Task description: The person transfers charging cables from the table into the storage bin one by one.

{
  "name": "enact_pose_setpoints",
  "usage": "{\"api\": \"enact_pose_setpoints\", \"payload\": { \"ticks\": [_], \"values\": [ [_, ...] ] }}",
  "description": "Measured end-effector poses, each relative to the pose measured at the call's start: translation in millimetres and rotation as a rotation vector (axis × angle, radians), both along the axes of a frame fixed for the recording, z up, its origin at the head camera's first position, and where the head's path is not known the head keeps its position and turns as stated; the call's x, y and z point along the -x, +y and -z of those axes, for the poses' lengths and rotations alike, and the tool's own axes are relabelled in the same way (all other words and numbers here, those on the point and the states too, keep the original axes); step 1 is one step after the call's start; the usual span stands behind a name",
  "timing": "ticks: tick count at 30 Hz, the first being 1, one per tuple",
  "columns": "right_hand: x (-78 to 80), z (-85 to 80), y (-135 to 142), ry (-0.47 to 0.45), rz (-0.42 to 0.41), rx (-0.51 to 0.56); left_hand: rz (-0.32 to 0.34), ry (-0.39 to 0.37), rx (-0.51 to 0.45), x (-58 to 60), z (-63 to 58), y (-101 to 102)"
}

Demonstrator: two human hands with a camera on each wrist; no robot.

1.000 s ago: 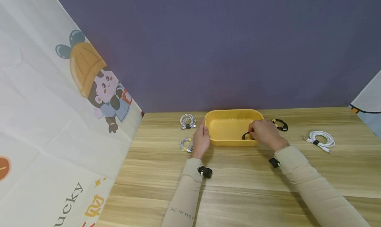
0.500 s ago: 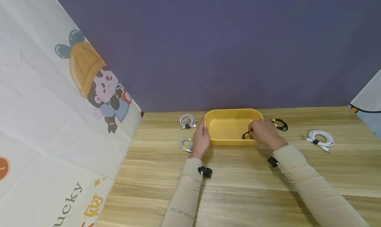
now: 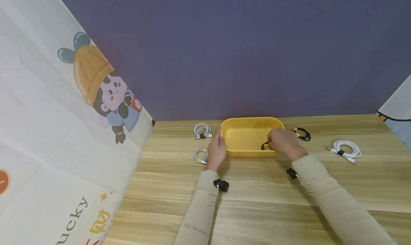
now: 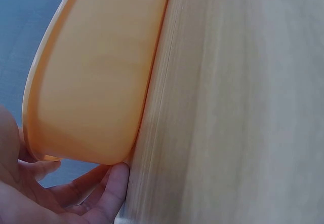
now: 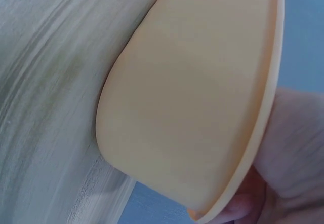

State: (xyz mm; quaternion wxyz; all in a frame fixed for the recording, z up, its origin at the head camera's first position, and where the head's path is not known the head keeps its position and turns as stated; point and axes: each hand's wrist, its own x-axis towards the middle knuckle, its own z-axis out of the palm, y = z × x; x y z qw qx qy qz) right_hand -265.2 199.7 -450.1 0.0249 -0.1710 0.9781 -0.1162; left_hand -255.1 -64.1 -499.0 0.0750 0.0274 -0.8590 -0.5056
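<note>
A yellow plastic storage box (image 3: 245,154) stands on the wooden table near the back wall. My left hand (image 3: 217,152) holds its left end, thumb at the rim and fingers along the outer wall; in the left wrist view one fingertip (image 4: 119,181) touches the lower corner. My right hand (image 3: 284,143) reaches over the right front corner into the box, gripping a coiled black cable (image 3: 264,146). Only a loop of that cable shows left of the fingers; the fingertips are hidden. In the right wrist view, the box wall (image 5: 182,87) covers much of the hand.
Left of the box lie a white coiled cable (image 3: 201,129) and a grey coiled cable (image 3: 199,155) with yellow ties. On the right are a black cable with a yellow tie (image 3: 304,134) and a larger white coil (image 3: 350,149). A dark wall (image 3: 250,52) rises behind.
My right wrist and forearm have shifted slightly left, while the fingers stay at the black cable in the box. My left hand and the box keep their place.
</note>
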Motion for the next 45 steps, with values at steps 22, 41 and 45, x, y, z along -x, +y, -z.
{"api": "enact_pose_setpoints", "payload": {
  "ticks": [22,41,45],
  "values": [
    [15.0,-4.8,-0.9,-0.091,0.062,-0.066,-0.022,0.016,0.017,7.6,-1.4,6.9],
    [28.8,-5.4,2.6,-0.1,0.076,-0.125,-0.044,0.001,0.016,14.9,-1.5,13.9],
    [29.0,-4.5,3.2,-0.092,0.076,-0.124,-0.046,-0.005,0.014,15.3,-1.3,14.1]
  ]
}}
